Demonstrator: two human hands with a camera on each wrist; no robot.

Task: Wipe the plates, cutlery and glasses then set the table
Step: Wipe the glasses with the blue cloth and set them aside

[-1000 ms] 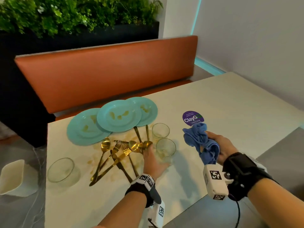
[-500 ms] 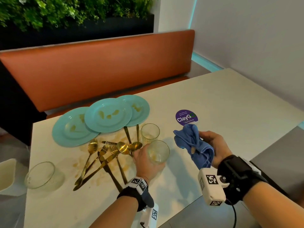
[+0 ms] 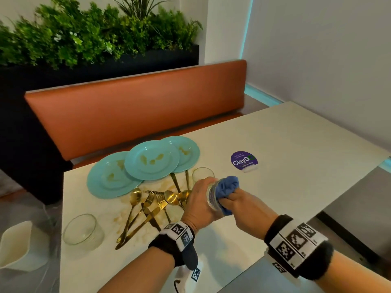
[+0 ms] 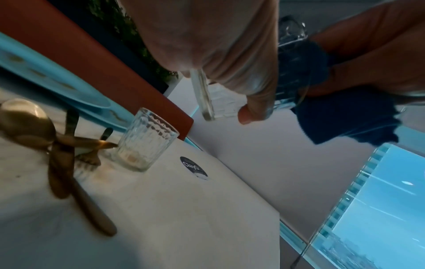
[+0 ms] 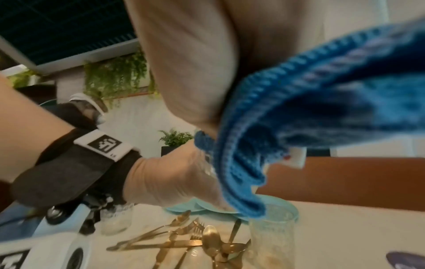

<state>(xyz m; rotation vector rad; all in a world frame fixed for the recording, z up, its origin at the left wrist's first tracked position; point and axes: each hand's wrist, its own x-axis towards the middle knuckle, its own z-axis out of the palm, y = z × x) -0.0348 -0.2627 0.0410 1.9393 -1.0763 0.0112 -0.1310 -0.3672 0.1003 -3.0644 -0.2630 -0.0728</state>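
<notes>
My left hand (image 3: 200, 199) grips a ribbed glass (image 3: 211, 197) on its side above the table (image 3: 296, 166), mouth to the right. My right hand (image 3: 236, 203) holds a blue cloth (image 3: 227, 186) pushed into that mouth. In the left wrist view the glass base (image 4: 207, 102) shows under my fingers, with the cloth (image 4: 345, 116) beyond. Three stained teal plates (image 3: 151, 160) overlap at the back left. Gold cutlery (image 3: 148, 208) lies in a pile on a smeared patch. A second glass (image 3: 202, 173) stands behind my left hand, a third (image 3: 82, 229) at the near left.
A purple round sticker (image 3: 244, 160) sits mid-table. An orange bench back (image 3: 137, 106) and a planter (image 3: 95, 39) run behind the table. A white container (image 3: 14, 246) stands off the table's left edge. A grey wall (image 3: 328, 60) closes the right side.
My left hand has lifted the glass off the table and turned it sideways. My right hand has brought the cloth left into the glass's mouth.
</notes>
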